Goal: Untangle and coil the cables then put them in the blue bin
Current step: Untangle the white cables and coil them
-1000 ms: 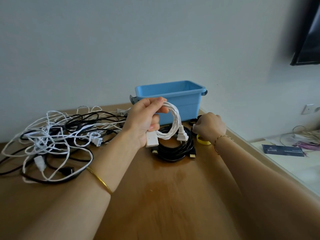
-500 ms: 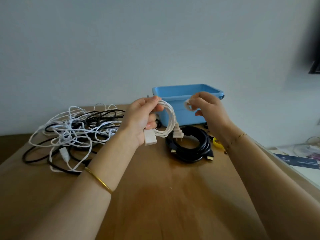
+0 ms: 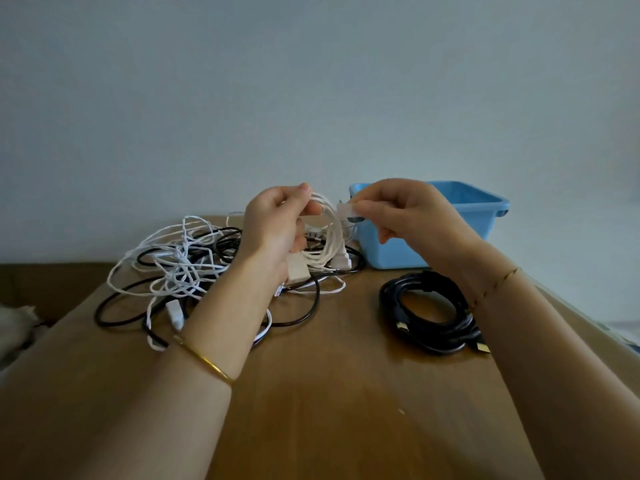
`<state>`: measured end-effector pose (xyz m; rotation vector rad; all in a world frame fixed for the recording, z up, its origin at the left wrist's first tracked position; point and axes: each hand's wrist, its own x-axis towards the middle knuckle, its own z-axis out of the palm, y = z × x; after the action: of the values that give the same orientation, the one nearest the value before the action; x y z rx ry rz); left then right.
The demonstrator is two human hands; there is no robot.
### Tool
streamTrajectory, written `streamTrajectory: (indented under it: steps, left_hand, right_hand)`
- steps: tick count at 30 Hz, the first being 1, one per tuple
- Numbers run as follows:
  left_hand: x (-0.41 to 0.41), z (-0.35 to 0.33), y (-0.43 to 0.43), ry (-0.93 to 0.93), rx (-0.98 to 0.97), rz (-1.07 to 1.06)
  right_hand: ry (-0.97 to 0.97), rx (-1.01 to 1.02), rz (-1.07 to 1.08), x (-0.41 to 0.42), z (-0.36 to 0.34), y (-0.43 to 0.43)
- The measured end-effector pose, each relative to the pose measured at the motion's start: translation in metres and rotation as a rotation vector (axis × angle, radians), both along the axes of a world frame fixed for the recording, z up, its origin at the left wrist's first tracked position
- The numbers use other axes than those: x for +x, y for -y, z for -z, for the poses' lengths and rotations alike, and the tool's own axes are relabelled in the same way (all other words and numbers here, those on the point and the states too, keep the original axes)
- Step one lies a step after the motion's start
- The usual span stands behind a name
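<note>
One white coil hangs in the curled left fingers; right fingers pinch a pale strip; bin behind, contents hidden.

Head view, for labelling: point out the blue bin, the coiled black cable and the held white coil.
blue bin (image 3: 388,254): head view, front wall
coiled black cable (image 3: 436,341): head view, near side of loop
white coil (image 3: 331,237): head view, outer strands

Left hand and right hand raised close together, fingers pinching.
</note>
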<state>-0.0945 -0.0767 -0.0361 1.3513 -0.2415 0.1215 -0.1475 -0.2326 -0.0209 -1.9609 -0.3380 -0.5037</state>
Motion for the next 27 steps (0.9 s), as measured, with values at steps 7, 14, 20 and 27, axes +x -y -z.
streamTrajectory:
  steps: [7, 14, 20, 27]
  left_hand:
    - [0.006, 0.005, -0.003, 0.081, 0.15, -0.047]
    - [0.003, 0.005, 0.0, 0.14, 0.158, -0.026]
    - [-0.001, 0.003, 0.002, 0.166, 0.154, -0.008]
    - [-0.005, 0.004, 0.008, 0.159, 0.087, 0.037]
  right_hand:
    - [-0.037, -0.557, -0.068, 0.004, 0.008, -0.014]
    - [0.235, -0.462, 0.083, 0.013, 0.022, -0.023]
    - [0.308, -0.494, 0.346, 0.015, 0.029, -0.029]
    - [0.369, -0.42, 0.559, 0.015, 0.035, -0.035]
